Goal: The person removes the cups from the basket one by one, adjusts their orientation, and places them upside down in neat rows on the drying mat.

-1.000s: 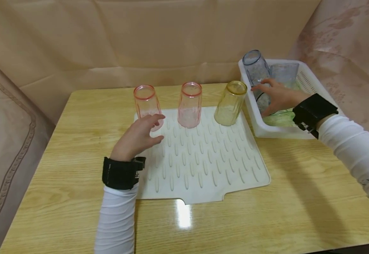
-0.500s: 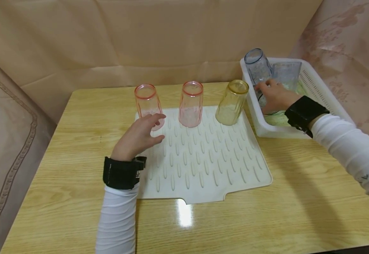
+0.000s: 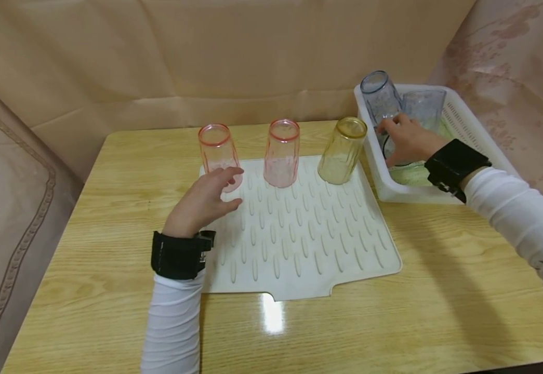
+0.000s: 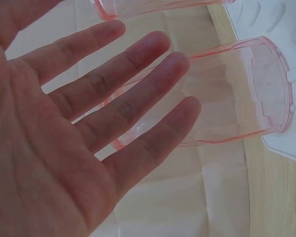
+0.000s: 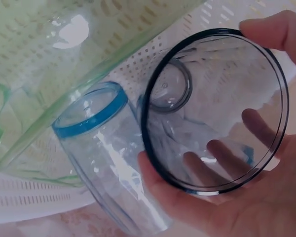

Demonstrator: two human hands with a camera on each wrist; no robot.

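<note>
Nearest the viewer, the wooden counter [image 3: 112, 291] carries a white ribbed drying mat [image 3: 299, 244], its front edge notched in the middle. The left hand [image 3: 203, 200] hovers over the mat's left rear part with its fingers [image 4: 138, 79] straight and spread, holding nothing; the fingertips lie just beside the base of the left pink glass [image 3: 217, 153], and from the head view it is hard to tell whether they touch it. That glass stands mouth down on the mat, and the left wrist view shows it through the spread fingers. Further along the same row stand a second pink glass [image 3: 280, 153] and a yellow glass [image 3: 341, 150], both upside down and apart from each other. To the right of the mat, touching or just beside its rear corner, sits a white perforated basket [image 3: 463, 117]. Inside it the right hand [image 3: 409, 140] grips a dark-rimmed clear glass [image 5: 217, 108], thumb on one side of the wall and fingers [image 5: 222, 153] curled round the other, the open mouth facing the wrist camera. Beside it in the basket lies a blue-rimmed glass [image 5: 101, 133], and a green-tinted glass [image 5: 24, 98] rests behind. At the far back, a beige cloth [image 3: 252, 57] hangs behind the counter.
</note>
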